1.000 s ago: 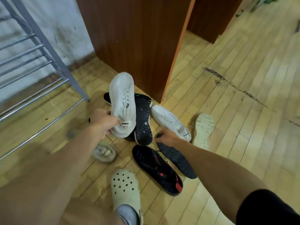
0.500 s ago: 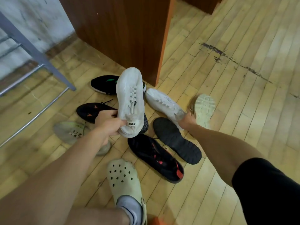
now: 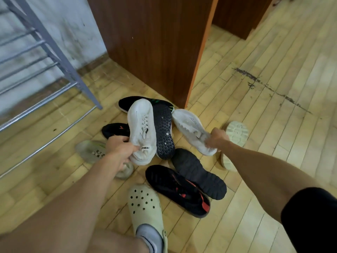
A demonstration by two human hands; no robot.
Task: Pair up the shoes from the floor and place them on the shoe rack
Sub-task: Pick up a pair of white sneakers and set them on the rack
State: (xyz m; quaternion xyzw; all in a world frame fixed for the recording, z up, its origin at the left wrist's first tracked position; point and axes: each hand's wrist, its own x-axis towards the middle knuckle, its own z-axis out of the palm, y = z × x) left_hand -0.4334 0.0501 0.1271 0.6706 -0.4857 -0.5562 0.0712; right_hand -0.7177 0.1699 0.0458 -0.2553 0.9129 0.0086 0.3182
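Fingers (image 3: 119, 140) of my left hand (image 3: 119, 150) curl round the heel of one white sneaker (image 3: 141, 128), holding it over the pile. My right hand (image 3: 218, 138) grips the heel of a second white sneaker (image 3: 189, 127) (toe pointing away from me). Behind them a black shoe (image 3: 135, 102) lies on the floor (image 3: 255, 125) by the wooden cabinet (image 3: 155, 42). I see the shoe rack (image 3: 54, 57) far left, well apart.

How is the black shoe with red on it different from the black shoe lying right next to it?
The red-marked shoe lies top up, showing red stripes; the other shoe lies upside down, showing only its bumpy sole. The red-marked shoe is nearer the clog; the other shoe is nearer the right hand. Both are black and on the floor, untouched.
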